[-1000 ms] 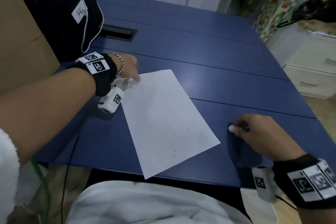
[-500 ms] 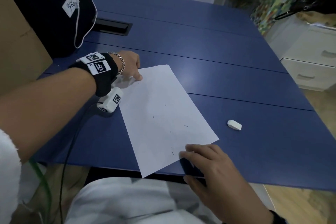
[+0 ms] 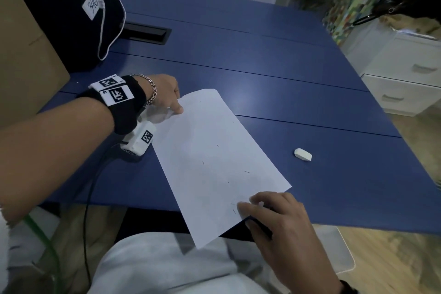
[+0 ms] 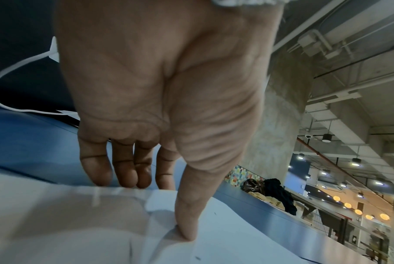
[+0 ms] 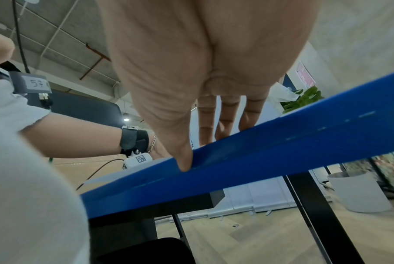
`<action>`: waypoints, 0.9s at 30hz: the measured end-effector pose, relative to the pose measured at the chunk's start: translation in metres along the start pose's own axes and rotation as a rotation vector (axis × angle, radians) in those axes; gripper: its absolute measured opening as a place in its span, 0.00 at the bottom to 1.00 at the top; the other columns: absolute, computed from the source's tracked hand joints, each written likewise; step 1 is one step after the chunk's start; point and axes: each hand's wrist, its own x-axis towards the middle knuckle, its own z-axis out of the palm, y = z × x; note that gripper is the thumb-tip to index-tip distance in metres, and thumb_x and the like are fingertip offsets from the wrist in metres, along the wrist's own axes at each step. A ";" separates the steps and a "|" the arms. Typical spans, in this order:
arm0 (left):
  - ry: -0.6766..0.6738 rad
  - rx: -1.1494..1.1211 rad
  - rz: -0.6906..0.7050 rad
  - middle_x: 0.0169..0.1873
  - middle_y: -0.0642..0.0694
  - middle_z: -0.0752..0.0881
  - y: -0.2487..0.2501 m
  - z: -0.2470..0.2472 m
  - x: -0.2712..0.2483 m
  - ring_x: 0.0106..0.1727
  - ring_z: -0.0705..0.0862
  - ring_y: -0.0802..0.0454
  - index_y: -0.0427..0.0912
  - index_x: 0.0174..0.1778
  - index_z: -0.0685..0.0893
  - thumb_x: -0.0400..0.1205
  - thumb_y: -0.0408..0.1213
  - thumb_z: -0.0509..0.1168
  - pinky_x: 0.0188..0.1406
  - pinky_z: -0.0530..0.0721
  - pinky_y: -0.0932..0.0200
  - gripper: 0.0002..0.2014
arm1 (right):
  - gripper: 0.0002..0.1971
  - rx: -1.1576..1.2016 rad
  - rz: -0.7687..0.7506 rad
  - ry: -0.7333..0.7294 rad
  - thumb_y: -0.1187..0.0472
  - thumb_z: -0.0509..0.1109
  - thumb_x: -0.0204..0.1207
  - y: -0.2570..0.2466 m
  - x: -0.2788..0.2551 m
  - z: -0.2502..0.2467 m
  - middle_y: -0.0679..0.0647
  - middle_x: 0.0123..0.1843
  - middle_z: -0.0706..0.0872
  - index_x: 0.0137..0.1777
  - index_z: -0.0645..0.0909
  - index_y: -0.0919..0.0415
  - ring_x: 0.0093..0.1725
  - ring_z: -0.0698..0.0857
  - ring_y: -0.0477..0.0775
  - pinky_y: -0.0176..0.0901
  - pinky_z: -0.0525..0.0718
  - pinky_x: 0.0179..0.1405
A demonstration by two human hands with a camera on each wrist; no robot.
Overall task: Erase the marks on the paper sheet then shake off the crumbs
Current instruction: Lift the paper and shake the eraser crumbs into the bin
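Observation:
The white paper sheet [image 3: 214, 162] lies slantwise on the blue table [image 3: 262, 67], its near corner hanging over the front edge. Thin dark specks [image 3: 247, 172] are scattered on it. My left hand [image 3: 174, 105] pinches the far left corner; in the left wrist view the thumb [image 4: 186, 223] presses on top, the fingers [image 4: 125, 171] curl behind the raised, wrinkled edge [image 4: 123, 192]. My right hand [image 3: 248, 212] rests its straight fingers on the near right corner, its thumb [image 5: 184, 160] against the table's front edge [image 5: 259, 169]. The white eraser [image 3: 303, 154] lies alone to the right.
A black bag [image 3: 64, 12] and a cardboard box [image 3: 23, 67] stand at the far left, with a cable slot [image 3: 145, 33] beside them. White drawers [image 3: 405, 79] stand past the table's right side. A cable [image 3: 88, 198] hangs from my left wrist.
My right hand let go of the eraser on the table and came back to the paper's near right corner. The left hand has stayed at the far corner.

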 end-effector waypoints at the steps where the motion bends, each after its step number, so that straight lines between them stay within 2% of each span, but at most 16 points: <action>1: 0.008 0.000 -0.002 0.51 0.50 0.86 -0.001 0.002 -0.003 0.53 0.86 0.44 0.46 0.53 0.83 0.74 0.52 0.83 0.54 0.84 0.51 0.21 | 0.21 0.005 -0.008 0.026 0.61 0.85 0.73 0.001 -0.002 0.002 0.36 0.58 0.84 0.59 0.88 0.36 0.54 0.82 0.47 0.51 0.83 0.49; 3: 0.028 -0.016 0.001 0.52 0.49 0.84 -0.003 0.006 -0.009 0.54 0.84 0.43 0.48 0.55 0.78 0.72 0.52 0.84 0.57 0.84 0.48 0.26 | 0.19 0.029 0.000 0.082 0.61 0.86 0.74 0.004 -0.007 0.005 0.39 0.55 0.84 0.59 0.91 0.37 0.52 0.81 0.48 0.51 0.83 0.47; 6: 0.077 -0.095 0.001 0.51 0.49 0.83 -0.008 0.008 -0.020 0.54 0.84 0.42 0.47 0.58 0.77 0.71 0.48 0.85 0.56 0.84 0.47 0.28 | 0.16 0.098 0.030 0.165 0.61 0.84 0.75 0.005 -0.013 0.003 0.42 0.45 0.74 0.59 0.94 0.41 0.44 0.79 0.50 0.50 0.84 0.40; 8: 0.128 -0.130 0.004 0.52 0.49 0.84 -0.015 0.008 -0.030 0.56 0.85 0.42 0.47 0.65 0.78 0.72 0.46 0.85 0.60 0.84 0.46 0.30 | 0.15 0.157 0.054 0.175 0.62 0.82 0.77 0.007 -0.021 0.000 0.40 0.42 0.72 0.59 0.95 0.42 0.40 0.78 0.46 0.43 0.82 0.36; 11: 0.110 -0.233 0.040 0.45 0.53 0.89 -0.031 0.010 -0.048 0.52 0.87 0.46 0.46 0.74 0.80 0.73 0.44 0.86 0.60 0.84 0.48 0.34 | 0.17 0.242 0.124 0.139 0.65 0.81 0.78 0.010 -0.032 -0.005 0.36 0.42 0.81 0.60 0.95 0.42 0.39 0.84 0.42 0.27 0.77 0.39; 13: 0.055 -0.262 0.056 0.43 0.54 0.90 -0.040 0.010 -0.067 0.48 0.88 0.50 0.48 0.71 0.84 0.72 0.47 0.85 0.54 0.81 0.52 0.31 | 0.16 0.328 0.161 0.149 0.67 0.81 0.78 0.012 -0.039 -0.006 0.34 0.44 0.90 0.58 0.96 0.45 0.43 0.90 0.37 0.22 0.79 0.44; 15: -0.003 -0.294 0.067 0.42 0.53 0.93 -0.042 0.009 -0.092 0.47 0.91 0.49 0.51 0.63 0.90 0.72 0.51 0.84 0.48 0.81 0.54 0.24 | 0.14 0.517 0.262 0.166 0.68 0.80 0.79 0.011 -0.046 -0.008 0.33 0.47 0.95 0.56 0.96 0.47 0.49 0.93 0.35 0.26 0.85 0.52; 17: -0.051 -0.334 0.077 0.39 0.51 0.94 -0.045 0.010 -0.118 0.45 0.92 0.44 0.51 0.55 0.94 0.74 0.49 0.84 0.45 0.81 0.55 0.15 | 0.13 0.714 0.398 0.151 0.68 0.76 0.83 0.012 -0.055 -0.009 0.39 0.51 0.97 0.57 0.96 0.50 0.53 0.94 0.41 0.41 0.90 0.60; 18: -0.086 -0.364 0.091 0.39 0.48 0.94 -0.045 0.012 -0.132 0.45 0.91 0.39 0.51 0.53 0.94 0.74 0.50 0.84 0.46 0.82 0.53 0.14 | 0.14 0.791 0.453 0.146 0.70 0.73 0.84 0.014 -0.061 -0.009 0.44 0.50 0.97 0.58 0.96 0.52 0.53 0.95 0.46 0.49 0.91 0.62; 20: -0.176 -0.450 0.111 0.45 0.39 0.94 -0.048 0.019 -0.158 0.49 0.91 0.32 0.48 0.55 0.93 0.62 0.59 0.87 0.51 0.85 0.45 0.30 | 0.14 0.963 0.551 0.149 0.72 0.70 0.85 0.014 -0.070 -0.013 0.54 0.50 0.97 0.57 0.95 0.57 0.53 0.95 0.56 0.57 0.91 0.65; 21: -0.216 -0.488 0.111 0.48 0.37 0.94 -0.048 0.023 -0.170 0.51 0.92 0.32 0.46 0.58 0.90 0.56 0.62 0.87 0.55 0.86 0.39 0.38 | 0.13 1.046 0.594 0.153 0.71 0.70 0.86 0.013 -0.074 -0.016 0.58 0.52 0.97 0.57 0.95 0.60 0.55 0.95 0.61 0.59 0.90 0.66; 22: -0.247 -0.516 0.113 0.50 0.37 0.94 -0.048 0.029 -0.181 0.53 0.92 0.33 0.44 0.61 0.88 0.55 0.63 0.88 0.59 0.86 0.35 0.42 | 0.11 1.108 0.629 0.163 0.69 0.70 0.86 0.012 -0.078 -0.020 0.61 0.54 0.97 0.57 0.95 0.62 0.56 0.95 0.64 0.59 0.89 0.66; 23: -0.274 -0.539 0.120 0.52 0.36 0.94 -0.046 0.035 -0.192 0.55 0.92 0.32 0.41 0.63 0.86 0.61 0.59 0.88 0.62 0.85 0.32 0.40 | 0.10 1.153 0.654 0.175 0.67 0.70 0.86 0.011 -0.083 -0.025 0.62 0.54 0.96 0.56 0.94 0.64 0.56 0.95 0.65 0.58 0.89 0.64; 24: -0.303 -0.573 0.134 0.52 0.36 0.94 -0.043 0.040 -0.202 0.56 0.92 0.32 0.38 0.63 0.84 0.67 0.51 0.86 0.64 0.85 0.30 0.34 | 0.09 1.172 0.666 0.188 0.65 0.71 0.85 0.012 -0.088 -0.027 0.62 0.54 0.96 0.54 0.94 0.65 0.55 0.96 0.63 0.57 0.90 0.61; 25: -0.333 -0.611 0.156 0.53 0.36 0.94 -0.042 0.047 -0.210 0.56 0.93 0.32 0.35 0.64 0.83 0.70 0.43 0.83 0.66 0.85 0.30 0.29 | 0.08 1.176 0.676 0.200 0.65 0.73 0.84 0.013 -0.092 -0.029 0.60 0.52 0.96 0.53 0.93 0.66 0.51 0.95 0.59 0.53 0.91 0.57; 27: -0.396 -0.712 0.188 0.57 0.35 0.93 -0.039 0.060 -0.227 0.59 0.93 0.33 0.33 0.67 0.81 0.74 0.31 0.78 0.67 0.86 0.29 0.25 | 0.05 1.171 0.701 0.228 0.67 0.75 0.82 0.021 -0.104 -0.031 0.58 0.44 0.93 0.51 0.92 0.69 0.40 0.91 0.51 0.42 0.90 0.44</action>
